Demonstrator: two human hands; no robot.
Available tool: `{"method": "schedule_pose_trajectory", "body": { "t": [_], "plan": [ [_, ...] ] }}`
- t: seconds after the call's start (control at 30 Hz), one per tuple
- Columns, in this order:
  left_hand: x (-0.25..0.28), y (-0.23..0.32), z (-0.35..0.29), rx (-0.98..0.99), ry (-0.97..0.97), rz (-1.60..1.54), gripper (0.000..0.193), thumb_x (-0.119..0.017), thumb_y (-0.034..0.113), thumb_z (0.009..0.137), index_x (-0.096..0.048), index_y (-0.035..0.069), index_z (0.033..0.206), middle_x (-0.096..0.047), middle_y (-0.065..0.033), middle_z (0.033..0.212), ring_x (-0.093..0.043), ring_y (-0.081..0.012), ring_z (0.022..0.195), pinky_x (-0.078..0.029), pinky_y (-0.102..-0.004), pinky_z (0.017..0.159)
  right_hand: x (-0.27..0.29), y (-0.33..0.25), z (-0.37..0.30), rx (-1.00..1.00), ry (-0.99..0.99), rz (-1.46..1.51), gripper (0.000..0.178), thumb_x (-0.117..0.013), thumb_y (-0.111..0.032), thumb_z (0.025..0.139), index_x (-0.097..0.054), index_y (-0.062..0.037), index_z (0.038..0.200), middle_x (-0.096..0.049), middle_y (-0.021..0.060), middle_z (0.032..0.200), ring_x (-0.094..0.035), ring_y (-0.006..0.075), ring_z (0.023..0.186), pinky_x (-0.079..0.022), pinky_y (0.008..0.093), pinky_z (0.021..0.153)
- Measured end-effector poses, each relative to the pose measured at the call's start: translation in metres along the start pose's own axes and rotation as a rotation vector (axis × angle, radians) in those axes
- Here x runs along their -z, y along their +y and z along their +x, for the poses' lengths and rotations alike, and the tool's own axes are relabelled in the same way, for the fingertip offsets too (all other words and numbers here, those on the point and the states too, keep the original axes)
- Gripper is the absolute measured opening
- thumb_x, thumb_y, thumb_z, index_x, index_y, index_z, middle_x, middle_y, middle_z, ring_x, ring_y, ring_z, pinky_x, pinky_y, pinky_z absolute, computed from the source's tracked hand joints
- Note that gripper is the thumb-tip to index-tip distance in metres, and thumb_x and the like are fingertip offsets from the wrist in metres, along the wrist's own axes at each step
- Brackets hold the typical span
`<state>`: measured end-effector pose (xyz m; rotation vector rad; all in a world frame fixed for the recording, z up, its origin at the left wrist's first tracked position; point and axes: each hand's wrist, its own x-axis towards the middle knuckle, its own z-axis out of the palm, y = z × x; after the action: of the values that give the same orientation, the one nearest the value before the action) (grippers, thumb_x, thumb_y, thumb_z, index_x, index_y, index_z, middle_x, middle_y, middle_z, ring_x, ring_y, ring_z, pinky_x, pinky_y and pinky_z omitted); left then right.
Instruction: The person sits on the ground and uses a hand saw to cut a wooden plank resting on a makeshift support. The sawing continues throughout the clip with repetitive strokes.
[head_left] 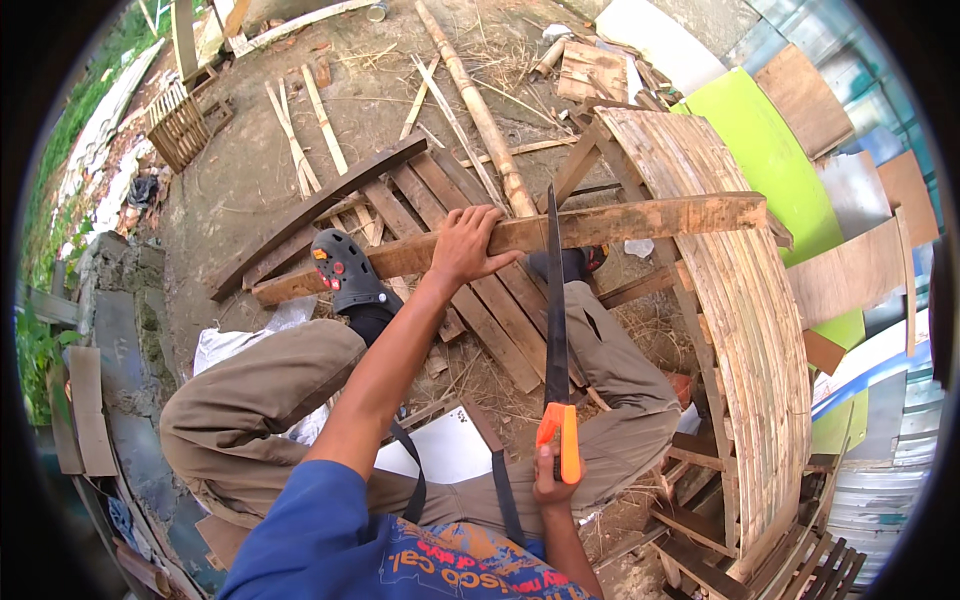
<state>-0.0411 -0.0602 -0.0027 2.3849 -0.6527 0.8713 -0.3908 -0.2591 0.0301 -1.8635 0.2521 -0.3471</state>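
Observation:
A long wooden beam (660, 218) lies across in front of me, its right end over a slatted wooden bench (735, 350). My left hand (468, 245) presses on the middle of the beam, fingers wrapped over its far edge. In my right hand (553, 478) is the orange handle of a handsaw (557, 340), fist closed round it. The dark blade points away from me and crosses the beam right of my left hand; whether its teeth are in the wood, I cannot tell. My foot in a dark clog (348, 275) rests at the beam's left part.
Below the beam lies a frame of brown planks (495, 325). A bamboo pole (475, 100) and several thin strips (325, 125) lie on the dirt ground. Green board (770, 160) and plywood sheets lean at the right. A low concrete wall (130, 330) stands at the left.

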Motion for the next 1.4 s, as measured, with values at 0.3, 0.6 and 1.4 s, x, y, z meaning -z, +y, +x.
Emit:
{"method": "schedule_pose_trajectory", "body": {
  "t": [0.3, 0.6, 1.4],
  "plan": [
    [-0.005, 0.005, 0.018, 0.182, -0.441, 0.063, 0.066, -0.084, 0.036, 0.071, -0.047, 0.003, 0.114, -0.060, -0.0197, 0.108, -0.065, -0.0406, 0.105, -0.053, -0.0507, 0.081, -0.006, 0.008, 0.013, -0.059, -0.001, 0.067, 0.023, -0.068, -0.014, 0.093, -0.063, -0.0010, 0.074, -0.057, 0.0077, 0.056, -0.058, 0.0195, 0.050, -0.041, 0.0356, 0.050],
    [0.014, -0.004, 0.034, 0.228, -0.826, -0.165, 0.071, -0.083, 0.039, 0.070, -0.044, 0.000, 0.115, -0.067, -0.0317, 0.099, -0.065, -0.0489, 0.099, -0.053, -0.0518, 0.084, 0.029, -0.016, 0.043, 0.095, -0.070, -0.041, 0.023, -0.070, -0.013, 0.092, -0.064, 0.0002, 0.074, -0.060, 0.0122, 0.059, -0.061, 0.0270, 0.050, -0.045, 0.0385, 0.051],
    [-0.011, 0.043, -0.018, 0.254, -0.353, 0.030, 0.068, -0.077, 0.008, 0.064, -0.048, 0.007, 0.125, -0.057, -0.0120, 0.114, -0.057, -0.0307, 0.115, -0.043, -0.0468, 0.092, 0.030, -0.039, 0.053, 0.201, -0.156, -0.264, 0.015, -0.073, -0.006, 0.088, -0.062, 0.0007, 0.079, -0.059, 0.0148, 0.063, -0.060, 0.0302, 0.052, -0.045, 0.0369, 0.052]
  ]
}}
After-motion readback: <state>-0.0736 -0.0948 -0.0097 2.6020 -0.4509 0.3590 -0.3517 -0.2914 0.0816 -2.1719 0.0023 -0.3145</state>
